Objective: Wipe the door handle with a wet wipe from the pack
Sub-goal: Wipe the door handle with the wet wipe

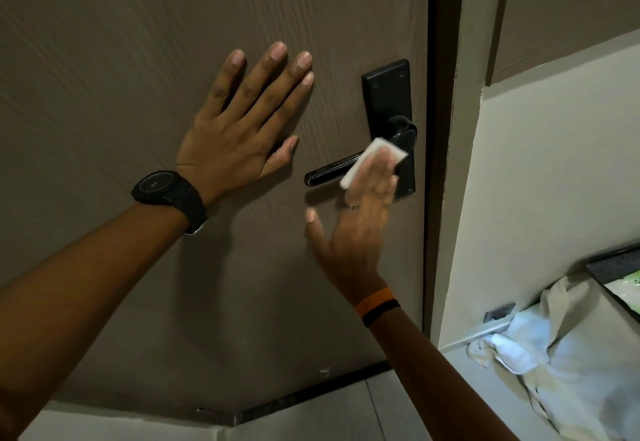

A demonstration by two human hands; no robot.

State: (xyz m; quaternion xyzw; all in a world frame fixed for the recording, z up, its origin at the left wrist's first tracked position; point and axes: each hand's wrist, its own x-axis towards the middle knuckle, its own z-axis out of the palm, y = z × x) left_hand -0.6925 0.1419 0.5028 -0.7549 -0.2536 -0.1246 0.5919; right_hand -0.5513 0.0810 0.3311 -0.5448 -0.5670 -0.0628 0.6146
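Note:
A black lever door handle [329,170] on a black backplate [386,94] sits at the right side of a brown wood-grain door [138,42]. My right hand [360,226] presses a folded white wet wipe [360,160] flat against the lever near its pivot, fingers stretched out over the wipe. My left hand [242,122], with a black watch on the wrist, lies flat and spread on the door left of the handle. The lever's left end shows bare. A green-white pack [623,293] peeks in at the right edge.
The dark door frame [443,129] runs down right of the handle, with a pale wall beyond. White cloth [554,354] is heaped at the lower right under a dark tray edge [609,264]. Pale floor tiles lie below the door.

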